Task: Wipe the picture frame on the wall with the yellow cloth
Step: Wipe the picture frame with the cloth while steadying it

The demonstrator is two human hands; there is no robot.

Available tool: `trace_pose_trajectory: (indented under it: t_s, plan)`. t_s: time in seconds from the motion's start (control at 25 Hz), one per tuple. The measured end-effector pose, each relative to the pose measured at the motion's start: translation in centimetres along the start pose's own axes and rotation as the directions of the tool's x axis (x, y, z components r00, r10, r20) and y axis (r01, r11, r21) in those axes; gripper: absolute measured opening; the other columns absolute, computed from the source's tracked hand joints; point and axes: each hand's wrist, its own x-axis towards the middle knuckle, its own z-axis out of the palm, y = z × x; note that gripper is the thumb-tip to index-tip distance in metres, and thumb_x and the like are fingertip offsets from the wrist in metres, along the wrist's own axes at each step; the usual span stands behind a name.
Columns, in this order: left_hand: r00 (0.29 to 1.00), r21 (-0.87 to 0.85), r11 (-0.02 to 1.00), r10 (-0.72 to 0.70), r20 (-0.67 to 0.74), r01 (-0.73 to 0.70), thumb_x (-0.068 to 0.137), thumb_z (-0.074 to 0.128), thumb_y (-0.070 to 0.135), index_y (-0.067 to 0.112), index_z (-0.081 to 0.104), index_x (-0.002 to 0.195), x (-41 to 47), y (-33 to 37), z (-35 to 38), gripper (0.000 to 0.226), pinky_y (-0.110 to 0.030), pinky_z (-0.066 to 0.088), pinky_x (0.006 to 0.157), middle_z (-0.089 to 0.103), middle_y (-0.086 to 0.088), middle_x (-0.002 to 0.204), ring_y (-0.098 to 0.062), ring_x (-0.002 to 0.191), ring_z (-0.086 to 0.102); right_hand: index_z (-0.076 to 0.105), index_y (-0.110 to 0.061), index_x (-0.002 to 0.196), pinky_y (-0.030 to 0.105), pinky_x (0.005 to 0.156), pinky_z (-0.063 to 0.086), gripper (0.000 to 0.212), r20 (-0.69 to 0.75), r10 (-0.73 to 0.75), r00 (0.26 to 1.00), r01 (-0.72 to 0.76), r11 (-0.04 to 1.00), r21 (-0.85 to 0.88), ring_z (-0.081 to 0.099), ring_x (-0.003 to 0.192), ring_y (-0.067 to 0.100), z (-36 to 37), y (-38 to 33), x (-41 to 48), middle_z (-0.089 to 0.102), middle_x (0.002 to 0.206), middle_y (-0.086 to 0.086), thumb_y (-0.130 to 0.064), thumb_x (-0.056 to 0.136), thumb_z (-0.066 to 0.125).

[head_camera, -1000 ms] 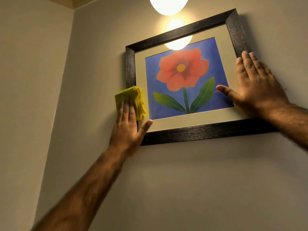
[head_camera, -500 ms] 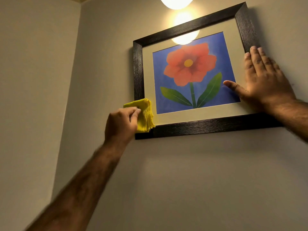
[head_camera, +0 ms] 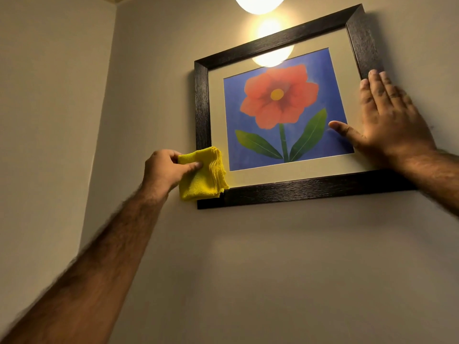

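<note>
A dark wooden picture frame hangs on the beige wall, holding a red flower on blue with a cream mat. My left hand pinches a folded yellow cloth between thumb and fingers. The cloth covers the frame's lower left corner. My right hand lies flat and spread on the frame's right side, thumb over the blue picture, fingers pointing up along the right bar.
A lit round lamp hangs above the frame and glares on the glass. A room corner runs down the wall left of the frame. Bare wall stretches below.
My left hand slid the cloth down the frame's left bar to the bottom corner and went from a flat palm to a pinch grip. The right hand stayed put.
</note>
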Motion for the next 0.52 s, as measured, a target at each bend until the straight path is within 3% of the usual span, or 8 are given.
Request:
trace_pose_trajectory:
  t_s: [0.2,0.28,0.36,0.44,0.52]
  plan:
    - [0.998,-0.131,0.990,-0.039,0.045,0.045,0.065,0.089,0.039,0.013,0.071,0.101,-0.3,-0.3,-0.7,0.048,-0.051,0.061,0.086,0.073,-0.008,0.104,-0.027,0.101,0.069,0.011,-0.001,0.158,0.046,0.127,0.011,0.108,0.010,0.038,0.999,-0.038,0.998,0.048,0.008,0.157,0.030,-1.2,-0.4,-0.4,0.008,0.169,0.017,-0.082,0.087,0.016]
    - [0.996,-0.224,0.971,-0.068,0.056,0.079,0.068,0.088,0.034,0.010,0.071,0.104,-0.5,-0.5,-1.6,0.047,-0.048,0.061,0.084,0.073,-0.010,0.107,-0.027,0.103,0.068,0.011,0.000,0.158,0.046,0.127,0.012,0.102,-0.015,-0.083,0.996,0.083,0.995,0.045,0.007,0.158,0.030,-2.5,-2.3,-0.9,0.009,0.168,0.019,-0.076,0.091,0.021]
    - [0.997,-0.269,0.960,-0.067,0.047,0.078,0.071,0.087,0.032,0.009,0.070,0.106,-0.9,-0.8,-2.8,0.045,-0.040,0.060,0.075,0.072,-0.009,0.108,-0.024,0.101,0.068,0.024,-0.001,0.156,0.044,0.124,0.026,0.090,-0.066,-0.267,0.961,0.275,0.948,0.159,0.023,0.154,0.030,-3.8,-7.0,-2.2,0.026,0.164,0.019,-0.067,0.096,0.034]
    - [0.997,-0.257,0.963,-0.067,0.046,0.076,0.074,0.084,0.031,0.009,0.068,0.111,-1.8,-1.3,-4.4,0.046,-0.033,0.057,0.068,0.071,-0.007,0.110,-0.022,0.100,0.067,0.057,-0.007,0.139,0.043,0.104,0.052,0.067,-0.107,-0.356,0.928,0.364,0.816,0.449,0.062,0.126,0.028,-4.9,-14.0,-4.3,0.062,0.139,0.014,-0.058,0.097,0.046]
    - [0.994,-0.255,0.962,-0.087,0.063,0.100,0.077,0.082,0.031,0.010,0.068,0.113,-2.9,-2.2,-6.2,0.044,-0.034,0.057,0.071,0.071,-0.006,0.112,-0.023,0.103,0.066,0.077,-0.011,0.101,0.042,0.077,0.060,0.053,0.047,-0.335,0.941,0.209,0.686,0.697,0.075,0.080,0.023,-5.8,-21.2,-6.3,0.078,0.093,0.008,-0.058,0.093,0.053]
